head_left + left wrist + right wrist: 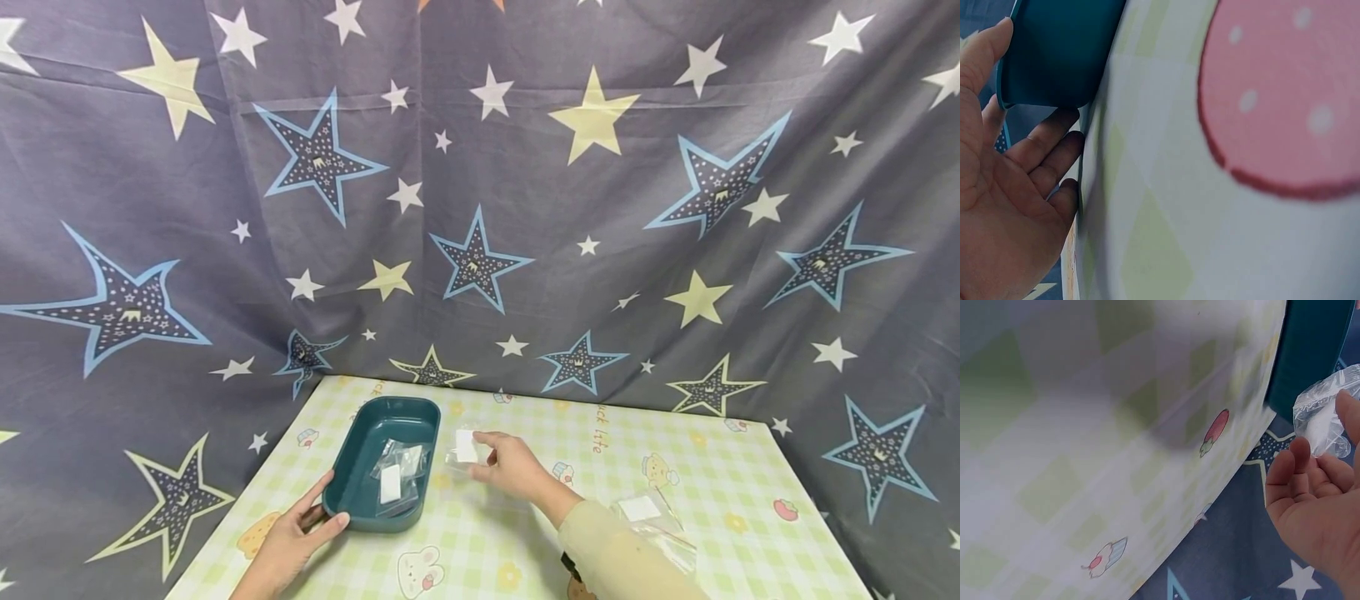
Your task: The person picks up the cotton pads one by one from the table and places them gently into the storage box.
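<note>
Curtain point(525, 192) of dark blue cloth printed with stars hangs behind and around everything. Below it stands the tabletop point(585, 508), covered in a green-and-white check with small cartoon prints. On the tabletop's left part sits a teal tray point(356, 467), oblong with rounded corners, holding a few clear packets point(397, 471) with white labels. More clear packets point(656, 525) lie in a loose heap on the right part of the tabletop, just beyond the right sleeve point(622, 558). The left hand point(292, 537) rests at the tray's near end, fingers fairly straight, the thumb on the rim and the other fingers along the outer wall; it grips nothing. The right hand point(510, 467) is raised just right of the tray and pinches one clear packet point(465, 447) with a white label between thumb and fingertips, held above the tabletop beside the tray's right rim.
</note>
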Demonstrator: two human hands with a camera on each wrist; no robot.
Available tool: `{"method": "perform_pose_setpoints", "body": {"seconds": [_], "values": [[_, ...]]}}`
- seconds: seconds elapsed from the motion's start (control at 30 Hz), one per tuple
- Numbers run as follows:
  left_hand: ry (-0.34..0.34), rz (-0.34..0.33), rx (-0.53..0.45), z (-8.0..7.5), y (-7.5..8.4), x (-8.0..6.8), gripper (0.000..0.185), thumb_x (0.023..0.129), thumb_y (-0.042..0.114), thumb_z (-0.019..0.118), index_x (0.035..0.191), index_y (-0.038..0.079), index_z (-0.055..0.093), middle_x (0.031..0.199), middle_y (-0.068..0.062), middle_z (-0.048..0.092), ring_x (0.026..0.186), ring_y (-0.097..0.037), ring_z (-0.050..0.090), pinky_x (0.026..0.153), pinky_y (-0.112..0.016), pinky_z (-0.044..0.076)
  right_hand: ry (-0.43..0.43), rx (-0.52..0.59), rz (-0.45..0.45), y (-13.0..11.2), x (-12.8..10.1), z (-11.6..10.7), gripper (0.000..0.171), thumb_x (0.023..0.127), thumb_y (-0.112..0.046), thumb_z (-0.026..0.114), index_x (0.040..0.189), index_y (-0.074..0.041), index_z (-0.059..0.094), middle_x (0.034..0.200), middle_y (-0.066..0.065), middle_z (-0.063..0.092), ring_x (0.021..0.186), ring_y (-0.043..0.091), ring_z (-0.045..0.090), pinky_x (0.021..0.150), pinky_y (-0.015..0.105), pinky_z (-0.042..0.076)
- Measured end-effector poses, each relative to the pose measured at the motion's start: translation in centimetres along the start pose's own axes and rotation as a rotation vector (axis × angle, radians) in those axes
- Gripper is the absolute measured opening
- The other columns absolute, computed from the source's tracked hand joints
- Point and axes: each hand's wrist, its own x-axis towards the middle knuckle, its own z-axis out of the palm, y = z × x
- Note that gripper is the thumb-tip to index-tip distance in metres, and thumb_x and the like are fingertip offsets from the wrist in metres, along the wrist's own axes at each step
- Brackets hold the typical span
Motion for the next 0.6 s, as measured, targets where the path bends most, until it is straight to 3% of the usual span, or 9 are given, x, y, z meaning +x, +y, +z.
{"method": "perform_pose_setpoints", "body": {"seconds": [0.37,0.6], "values": [[0.002,-0.002,-0.002,-0.1,0.1,-0.1,0.092,0.098,0.049,0.078,0.172,0.03,0.028,0.175,-0.03,0.021,0.154,-0.05,0.039,0.11,-0.047,0.059,-0.015,0.039,-0.05,-2.3,0.8,1.6,0.067,0.093,-0.028,0.086,0.15,-0.002,0.061,0.149,0.017,0.066,0.091,0.025,0.07,0.074,0.021,0.053],[0.008,0.004,0.0,0.0,0.1,-0.1,0.091,0.098,0.049,0.078,0.172,0.03,0.028,0.175,-0.029,0.023,0.153,-0.049,0.041,0.108,-0.044,0.06,-0.039,0.061,-0.059,-4.0,0.9,2.4,0.067,0.092,-0.026,0.086,0.15,-0.003,0.061,0.15,0.016,0.065,0.091,0.022,0.069,0.072,0.019,0.051]]}}
